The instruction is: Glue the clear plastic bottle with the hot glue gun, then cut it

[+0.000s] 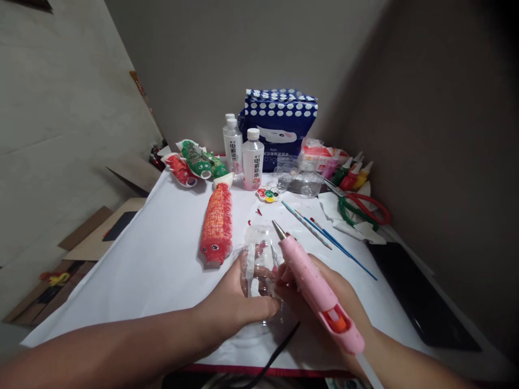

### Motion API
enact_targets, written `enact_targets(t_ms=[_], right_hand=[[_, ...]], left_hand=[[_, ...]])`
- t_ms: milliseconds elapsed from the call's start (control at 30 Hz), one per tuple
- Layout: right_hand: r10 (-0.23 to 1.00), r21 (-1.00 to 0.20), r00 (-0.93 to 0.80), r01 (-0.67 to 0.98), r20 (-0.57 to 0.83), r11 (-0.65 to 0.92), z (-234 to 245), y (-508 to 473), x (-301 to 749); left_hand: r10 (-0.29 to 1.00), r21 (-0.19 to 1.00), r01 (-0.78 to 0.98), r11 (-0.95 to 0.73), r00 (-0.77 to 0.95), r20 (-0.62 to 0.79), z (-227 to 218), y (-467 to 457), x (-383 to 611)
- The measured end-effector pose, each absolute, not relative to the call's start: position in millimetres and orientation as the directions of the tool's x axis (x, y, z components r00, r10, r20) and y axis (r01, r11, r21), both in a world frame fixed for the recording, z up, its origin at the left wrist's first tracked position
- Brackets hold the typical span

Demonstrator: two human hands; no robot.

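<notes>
My left hand (239, 302) is wrapped round a clear plastic bottle (259, 237) close to the table's front edge, its thumb across the near side. In my right hand (336, 286) is a pink hot glue gun (310, 273), its metal nozzle pointing up and to the left, over the bottle's right side. A glue stick (367, 370) sticks out of the gun's back end. Some fingers of the right hand are hidden behind the gun. Just beyond the left hand lies a red and orange fish craft (217, 227) with stuck-on eyes.
Green fish crafts (197, 159) and a red one (180, 170) lie back left. Labelled bottles (253, 162) stand before a blue bag (279, 124). A paint palette (268, 194), paintbrushes (340, 243), scissors (360, 208) and paint bottles (352, 175) are beyond; a black slab (417, 292) lies right.
</notes>
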State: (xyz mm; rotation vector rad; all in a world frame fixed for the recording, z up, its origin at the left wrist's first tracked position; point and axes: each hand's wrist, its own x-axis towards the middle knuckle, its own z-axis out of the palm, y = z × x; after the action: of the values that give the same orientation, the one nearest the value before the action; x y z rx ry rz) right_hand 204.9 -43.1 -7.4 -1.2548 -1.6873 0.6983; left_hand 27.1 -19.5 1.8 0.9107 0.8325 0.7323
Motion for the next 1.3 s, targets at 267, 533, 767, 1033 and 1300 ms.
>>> enact_targets(t_ms=[267,533,767,1033,1300], right_hand=[[0.936,-0.877,-0.166,0.329,0.311,0.350,-5.8,-45.2,208.4],[0.884,-0.847,-0.244,0.272,0.398,0.456,-4.0,-42.9,210.0],[0.838,-0.794,-0.276,0.280,0.471,0.539,1.8,-40.4,209.8],[0.879,-0.785,-0.308,0.405,0.365,0.468,-3.7,-44.9,213.0],[0.846,-0.806,-0.315,0.287,0.431,0.517,-10.2,-39.6,214.2]], left_hand=[[0.828,0.886,-0.199,0.418,0.484,-0.282,-0.3,-19.2,27.8],[0.822,0.874,-0.245,0.419,0.512,-0.250,-2.1,-18.5,27.3],[0.814,0.879,-0.258,0.402,0.540,-0.214,-1.0,-18.7,25.0],[0.811,0.868,-0.249,0.429,0.530,-0.249,-5.0,-18.5,24.9],[0.784,0.811,-0.301,0.501,0.554,-0.279,6.7,-20.2,22.7]])
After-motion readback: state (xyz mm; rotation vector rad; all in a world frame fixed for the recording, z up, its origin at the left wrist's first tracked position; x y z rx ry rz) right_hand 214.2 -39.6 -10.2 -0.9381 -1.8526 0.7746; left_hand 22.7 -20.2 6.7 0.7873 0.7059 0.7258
